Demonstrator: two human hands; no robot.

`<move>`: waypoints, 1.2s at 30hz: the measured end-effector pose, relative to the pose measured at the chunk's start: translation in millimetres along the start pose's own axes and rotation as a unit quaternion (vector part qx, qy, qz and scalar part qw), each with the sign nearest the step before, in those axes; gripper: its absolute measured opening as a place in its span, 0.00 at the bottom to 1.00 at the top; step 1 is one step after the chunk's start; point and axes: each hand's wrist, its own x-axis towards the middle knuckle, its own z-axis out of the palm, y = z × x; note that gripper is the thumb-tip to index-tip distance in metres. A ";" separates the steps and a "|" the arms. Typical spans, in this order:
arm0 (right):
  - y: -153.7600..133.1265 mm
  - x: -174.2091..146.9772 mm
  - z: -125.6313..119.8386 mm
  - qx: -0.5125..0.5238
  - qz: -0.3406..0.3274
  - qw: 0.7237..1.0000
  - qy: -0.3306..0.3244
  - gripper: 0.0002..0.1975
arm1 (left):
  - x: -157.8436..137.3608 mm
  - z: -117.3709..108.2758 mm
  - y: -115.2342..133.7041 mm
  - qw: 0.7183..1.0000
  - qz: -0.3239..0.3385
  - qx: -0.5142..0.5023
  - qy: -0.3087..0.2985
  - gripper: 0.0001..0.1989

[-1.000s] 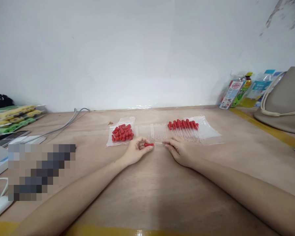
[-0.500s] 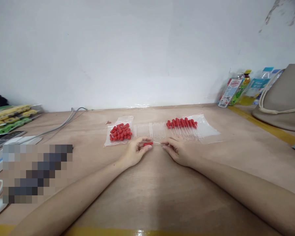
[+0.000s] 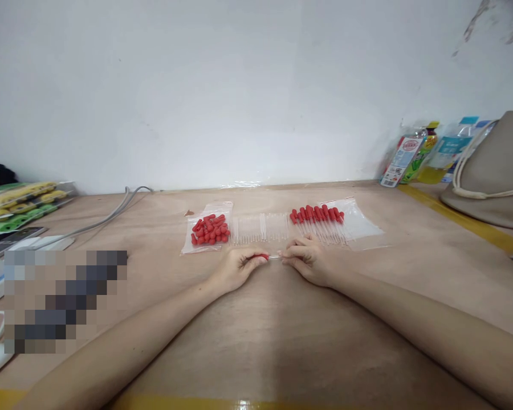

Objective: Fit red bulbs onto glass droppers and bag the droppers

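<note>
My left hand (image 3: 241, 266) pinches a red rubber bulb (image 3: 263, 257), most of it covered by the fingers. From the bulb's open end a clear glass dropper tube (image 3: 274, 257) runs to my right hand (image 3: 305, 261), whose fingertips are closed on its other part. Beyond my left hand, loose red bulbs (image 3: 211, 229) lie in a heap on a plastic bag. Bare glass tubes (image 3: 263, 226) are lined up in the middle. Past my right hand lies a row of droppers (image 3: 316, 214), tubes with red bulbs on them.
An empty-looking plastic bag (image 3: 359, 219) lies under the droppers' right end. Bottles (image 3: 448, 151) and a beige bag (image 3: 491, 171) stand at the right by the wall. At the left are a grey cable (image 3: 111, 213), yellow and green packets (image 3: 21, 202) and a blurred-out patch.
My left thumb and fingers have closed over the red bulb, hiding most of it. Both hands have come slightly closer, and less of the glass tube shows between them.
</note>
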 end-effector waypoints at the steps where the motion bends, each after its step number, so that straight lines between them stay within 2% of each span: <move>1: -0.3 0.0 -0.9 -0.005 -0.001 1.000 0.003 0.09 | -0.1 -0.4 1.1 1.000 0.002 0.004 -0.006 0.08; 6: -3.3 -0.7 -3.5 -0.042 -0.002 0.999 0.009 0.09 | -0.8 -0.3 2.6 0.999 0.007 0.033 -0.025 0.08; 10: -8.4 -0.6 -5.4 -0.068 0.003 0.998 0.008 0.09 | -1.4 0.7 1.2 0.998 0.027 0.060 -0.010 0.09; 17: -8.6 -0.8 -2.0 -0.056 -0.040 0.997 0.021 0.12 | -1.5 1.3 3.4 0.994 0.067 0.085 0.002 0.08; 26: -11.5 5.6 0.6 -0.076 -0.042 0.996 -0.026 0.16 | -1.6 1.8 4.0 0.993 0.062 0.098 -0.006 0.09; 31: -15.3 8.7 0.1 -0.080 -0.021 0.994 -0.071 0.15 | -0.8 2.3 1.6 0.989 0.094 0.110 -0.013 0.09; 36: -19.6 13.3 -3.1 -0.085 -0.007 0.992 -0.098 0.13 | 1.5 2.9 -1.9 0.988 0.105 0.109 0.005 0.08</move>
